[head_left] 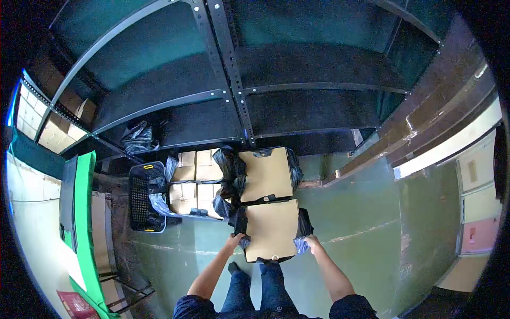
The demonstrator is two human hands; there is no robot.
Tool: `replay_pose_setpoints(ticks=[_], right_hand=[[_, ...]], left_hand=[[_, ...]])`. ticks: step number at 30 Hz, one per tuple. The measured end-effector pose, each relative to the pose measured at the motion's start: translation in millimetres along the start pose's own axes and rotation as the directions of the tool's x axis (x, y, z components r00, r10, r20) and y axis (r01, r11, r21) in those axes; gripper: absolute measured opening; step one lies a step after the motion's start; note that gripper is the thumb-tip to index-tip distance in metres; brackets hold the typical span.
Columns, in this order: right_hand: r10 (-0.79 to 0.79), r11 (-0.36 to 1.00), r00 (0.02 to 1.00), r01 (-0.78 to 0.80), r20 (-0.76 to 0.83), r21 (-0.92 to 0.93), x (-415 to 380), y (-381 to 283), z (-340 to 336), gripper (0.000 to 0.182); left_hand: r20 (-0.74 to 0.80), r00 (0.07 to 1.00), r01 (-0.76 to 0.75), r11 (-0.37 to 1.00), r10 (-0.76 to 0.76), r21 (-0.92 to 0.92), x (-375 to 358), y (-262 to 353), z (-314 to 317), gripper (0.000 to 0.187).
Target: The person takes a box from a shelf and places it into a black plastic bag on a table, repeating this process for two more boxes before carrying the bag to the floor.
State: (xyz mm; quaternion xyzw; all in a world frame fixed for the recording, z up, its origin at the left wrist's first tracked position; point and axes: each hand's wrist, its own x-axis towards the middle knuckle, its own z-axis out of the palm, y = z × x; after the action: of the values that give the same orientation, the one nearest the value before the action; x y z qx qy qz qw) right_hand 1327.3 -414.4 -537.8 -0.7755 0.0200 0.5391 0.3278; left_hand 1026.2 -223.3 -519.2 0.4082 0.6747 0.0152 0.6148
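Note:
A flat-topped cardboard box sits in front of my legs, with black plastic bag bunched along its left and right sides. At its near left side, my left hand is closed on the gathered plastic. My right hand grips the plastic at the near right side, where it looks bluish in the light. Right behind this box stands another cardboard box with black plastic around it. To the left are several smaller cartons grouped together, with dark plastic bunched beside them.
A black plastic basket stands left of the cartons. Dark metal shelving rises behind, with a black plastic bundle on a low shelf. A bright green panel stands at the left, near a dark metal frame. Green floor stretches to the right.

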Motion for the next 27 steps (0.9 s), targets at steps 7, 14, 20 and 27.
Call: replay_pose_setpoints(ticks=[7,14,20,27], right_hand=[[0.128,0.991,0.953,-0.13,0.276,-0.012,34,3,-7,0.054],[0.245,0.969,0.917,-0.237,0.314,-0.065,62,52,-1,0.076],[0.105,0.994,0.975,-0.109,0.198,0.008,57,52,6,0.071],[0.057,0.995,0.974,-0.074,0.217,0.068,26,36,6,0.068]], left_hand=[[0.024,1.0,0.01,1.0,-0.01,0.003,20,-2,22,0.037],[-0.071,0.997,0.024,0.997,-0.03,-0.076,27,-13,29,0.051],[-0.079,0.994,-0.078,0.997,0.076,-0.015,45,-13,20,0.037],[-0.128,0.984,-0.15,0.959,0.122,-0.241,36,7,29,0.041]])
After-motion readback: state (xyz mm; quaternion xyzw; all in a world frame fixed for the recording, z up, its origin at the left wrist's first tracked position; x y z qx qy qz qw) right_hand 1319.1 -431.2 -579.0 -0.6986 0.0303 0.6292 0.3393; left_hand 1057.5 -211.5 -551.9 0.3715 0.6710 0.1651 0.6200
